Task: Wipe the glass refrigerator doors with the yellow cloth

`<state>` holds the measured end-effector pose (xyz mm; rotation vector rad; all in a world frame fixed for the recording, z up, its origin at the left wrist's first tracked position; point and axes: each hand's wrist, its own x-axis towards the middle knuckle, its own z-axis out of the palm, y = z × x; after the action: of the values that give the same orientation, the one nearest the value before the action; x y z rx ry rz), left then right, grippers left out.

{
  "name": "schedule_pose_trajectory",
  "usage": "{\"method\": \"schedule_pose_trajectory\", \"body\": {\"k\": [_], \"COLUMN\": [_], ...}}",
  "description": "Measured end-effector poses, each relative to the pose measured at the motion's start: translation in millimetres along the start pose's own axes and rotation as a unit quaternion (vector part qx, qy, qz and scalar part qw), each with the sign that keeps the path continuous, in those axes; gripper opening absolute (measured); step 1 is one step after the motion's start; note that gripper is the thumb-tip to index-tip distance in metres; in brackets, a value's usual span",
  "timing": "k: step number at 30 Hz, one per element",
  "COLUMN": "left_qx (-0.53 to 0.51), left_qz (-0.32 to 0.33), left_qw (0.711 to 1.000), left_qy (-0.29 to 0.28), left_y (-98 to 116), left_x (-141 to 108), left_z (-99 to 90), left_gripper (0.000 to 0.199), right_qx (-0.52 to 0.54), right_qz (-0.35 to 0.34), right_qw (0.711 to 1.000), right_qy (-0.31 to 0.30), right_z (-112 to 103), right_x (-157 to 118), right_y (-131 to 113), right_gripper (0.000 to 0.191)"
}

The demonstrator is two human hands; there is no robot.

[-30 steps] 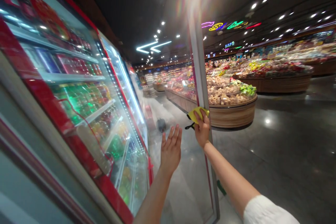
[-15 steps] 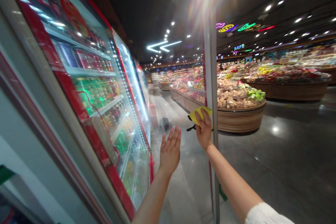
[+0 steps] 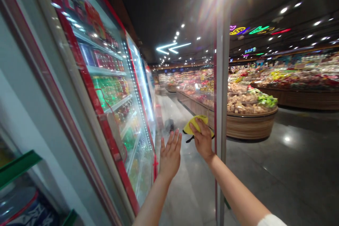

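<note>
A clear glass door (image 3: 196, 169) with a grey and red frame edge (image 3: 221, 95) stands in front of me. My left hand (image 3: 171, 153) lies flat, fingers stretched, at the glass and holds nothing. Just to its right, my right hand (image 3: 203, 139) presses a yellow cloth (image 3: 194, 124) with a dark edge and a black loop against the pane, close to the frame. Part of the cloth is hidden under the fingers.
On the left, a red-framed drinks cooler (image 3: 87, 77) holds rows of bottles and cans. A green shelf edge (image 3: 19, 169) with a bottle (image 3: 21, 208) below it sits nearest me. Beyond the door are a wooden display stand (image 3: 249, 125) of packaged goods and a grey floor (image 3: 296, 169).
The cloth and my right hand have moved left and slightly down, away from the frame edge. My left hand stays flat. The view has turned a little left.
</note>
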<state>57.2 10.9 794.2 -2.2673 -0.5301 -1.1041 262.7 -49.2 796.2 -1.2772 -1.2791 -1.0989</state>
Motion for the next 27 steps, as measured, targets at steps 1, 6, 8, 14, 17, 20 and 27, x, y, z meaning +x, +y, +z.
{"method": "schedule_pose_trajectory", "body": {"k": [1,6,8,14,17,20,27], "left_qx": [0.004,0.029,0.033,0.038,0.039,0.040,0.044], "left_qz": [-0.005,-0.027,-0.033,-0.053,-0.056,-0.064,-0.091], "left_qw": [1.000,0.999,0.999,0.998,0.997,0.997,0.994], "left_qy": [0.000,-0.010,-0.018,-0.022,-0.018,-0.016,-0.037], "left_y": [-2,-15,-18,-21,-29,-36,-46], "left_x": [-2,-17,-20,-26,-34,-40,-52], "left_z": [-0.9,-5.6,-7.0,-11.3,-16.5,-22.9,-35.3], "left_gripper": [0.079,0.078,0.079,0.073,0.070,0.070,0.074], "right_qx": [-0.001,-0.018,-0.020,-0.032,-0.026,-0.005,0.020], "right_qz": [-0.018,0.025,0.053,-0.060,-0.056,-0.007,-0.076], "right_qw": [1.000,0.999,0.996,0.996,0.997,1.000,0.994], "right_qy": [-0.014,0.037,0.063,-0.063,-0.045,0.029,-0.078], "right_z": [-3,-9,-3,-3,-7,6,12], "right_x": [-5,2,16,5,2,20,15], "right_y": [0,11,4,-27,-21,-27,-64], "right_gripper": [0.058,0.068,0.067,0.055,0.054,0.051,0.052]}}
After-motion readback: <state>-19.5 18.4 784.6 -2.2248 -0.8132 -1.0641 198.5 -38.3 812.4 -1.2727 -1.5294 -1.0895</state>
